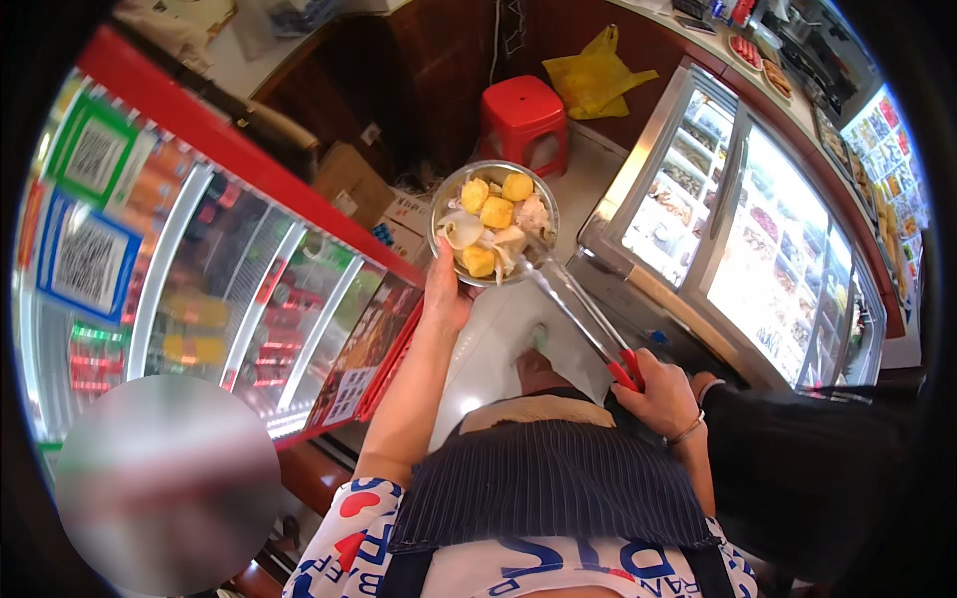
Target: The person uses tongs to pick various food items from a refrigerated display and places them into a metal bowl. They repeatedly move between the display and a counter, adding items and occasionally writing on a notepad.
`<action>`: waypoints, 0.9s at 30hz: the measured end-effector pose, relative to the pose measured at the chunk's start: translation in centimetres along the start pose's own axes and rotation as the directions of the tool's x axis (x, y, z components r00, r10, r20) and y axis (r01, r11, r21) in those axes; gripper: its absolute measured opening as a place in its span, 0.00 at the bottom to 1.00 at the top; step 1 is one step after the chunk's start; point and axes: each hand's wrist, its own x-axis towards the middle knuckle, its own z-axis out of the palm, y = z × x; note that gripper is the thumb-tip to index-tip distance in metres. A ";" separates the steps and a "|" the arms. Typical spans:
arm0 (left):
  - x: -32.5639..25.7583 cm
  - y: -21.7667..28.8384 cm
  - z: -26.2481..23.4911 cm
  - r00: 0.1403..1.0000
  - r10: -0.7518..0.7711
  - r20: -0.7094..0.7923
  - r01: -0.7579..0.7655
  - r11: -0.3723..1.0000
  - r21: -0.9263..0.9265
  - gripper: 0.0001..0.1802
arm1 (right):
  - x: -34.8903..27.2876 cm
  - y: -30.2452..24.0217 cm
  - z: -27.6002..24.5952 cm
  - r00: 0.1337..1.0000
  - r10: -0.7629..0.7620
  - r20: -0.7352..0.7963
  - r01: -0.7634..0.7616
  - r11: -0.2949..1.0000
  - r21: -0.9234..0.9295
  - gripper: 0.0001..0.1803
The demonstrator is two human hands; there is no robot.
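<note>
My left hand (pixel 449 291) grips a round metal bowl (pixel 442 207) by its near left rim, holding it out in front of me. Inside lie several golden tofu puffs (pixel 495 212), pale slices (pixel 461 230) and a lumpy whitish-pink piece (pixel 533 214). My right hand (pixel 656 395) is closed around the red handles of long metal tongs (pixel 578 307). The tips of the tongs reach over the bowl's near right rim, by the food; whether they pinch a piece I cannot tell.
Close on my left stands a red-framed glass-door drinks fridge (pixel 239 269). A glass-topped display case (pixel 738 229) with trays of food is at the right. Beyond the bowl are a red stool (pixel 523 115), a yellow plastic bag (pixel 598 78) and cardboard boxes (pixel 354 184). A dark-clothed person (pixel 797 478) is beside my right arm.
</note>
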 end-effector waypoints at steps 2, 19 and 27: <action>2.7 0.4 1.6 1.000 0.004 0.018 -0.004 1.000 0.017 0.30 | 2.7 0.6 -1.4 1.000 -0.031 -0.003 0.031 0.999 0.016 0.16; 26.7 3.9 15.2 0.975 -0.109 0.195 0.092 0.991 0.093 0.31 | 22.6 3.2 -10.5 0.971 0.227 -0.081 -0.214 0.966 0.142 0.16; 32.6 2.3 21.4 0.923 -0.238 0.304 0.197 0.967 0.159 0.29 | 24.5 5.4 -12.7 0.895 0.389 -0.218 -0.318 0.900 0.299 0.19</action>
